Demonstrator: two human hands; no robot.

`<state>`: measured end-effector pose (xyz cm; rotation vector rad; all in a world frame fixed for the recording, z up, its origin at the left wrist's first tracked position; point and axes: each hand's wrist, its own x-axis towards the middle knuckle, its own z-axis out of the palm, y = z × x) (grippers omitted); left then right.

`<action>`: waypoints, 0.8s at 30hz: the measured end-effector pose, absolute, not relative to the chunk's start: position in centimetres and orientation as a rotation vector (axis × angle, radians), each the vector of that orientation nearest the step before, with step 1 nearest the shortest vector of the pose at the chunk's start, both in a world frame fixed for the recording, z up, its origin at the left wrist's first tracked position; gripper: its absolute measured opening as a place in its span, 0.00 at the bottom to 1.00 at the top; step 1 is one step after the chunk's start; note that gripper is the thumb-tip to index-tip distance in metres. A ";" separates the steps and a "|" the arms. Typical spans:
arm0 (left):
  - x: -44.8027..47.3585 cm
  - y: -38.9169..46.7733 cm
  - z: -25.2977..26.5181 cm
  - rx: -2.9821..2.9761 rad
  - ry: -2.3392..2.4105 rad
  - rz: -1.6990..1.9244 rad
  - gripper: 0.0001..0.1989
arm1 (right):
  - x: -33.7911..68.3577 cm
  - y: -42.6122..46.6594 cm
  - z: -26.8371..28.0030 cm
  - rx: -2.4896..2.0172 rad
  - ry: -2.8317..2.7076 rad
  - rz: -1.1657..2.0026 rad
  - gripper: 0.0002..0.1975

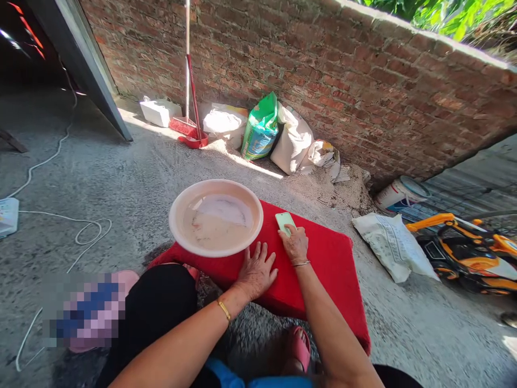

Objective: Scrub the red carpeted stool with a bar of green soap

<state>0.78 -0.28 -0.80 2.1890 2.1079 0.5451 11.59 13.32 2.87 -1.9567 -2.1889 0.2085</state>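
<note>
- Red cloth [329, 258] is spread under the open, empty left hand [256, 273].
- Pale green slab [285, 219] is gripped by the right hand [295, 244], one o'clock.
- Basin [214, 252], eleven o'clock, is filled — what remains cannot be told.

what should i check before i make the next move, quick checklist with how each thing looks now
1. Right hand gripping the light green object: ok, fingers are on it.
2. Left hand free: ok, it is spread on the red cloth, holding nothing.
3. Basin mouth up: ok, with water inside.
4. Basin fully supported: cannot tell, its underside is hidden.
5. Left fingertips clear of the basin: cannot tell, they overlap its rim in this view.
6. Floor free of loose cable: not ok, some lies to the left.
</note>
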 end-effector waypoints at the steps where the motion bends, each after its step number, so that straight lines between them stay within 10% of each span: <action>1: 0.8 -0.3 -0.8 2.185 2.104 0.545 0.24 | 12.3 13.4 3.2 -2.006 -2.185 0.209 0.21; 24: 0.6 -0.4 -0.1 2.232 2.122 0.543 0.23 | 33.1 13.2 3.3 -2.492 -1.625 0.069 0.27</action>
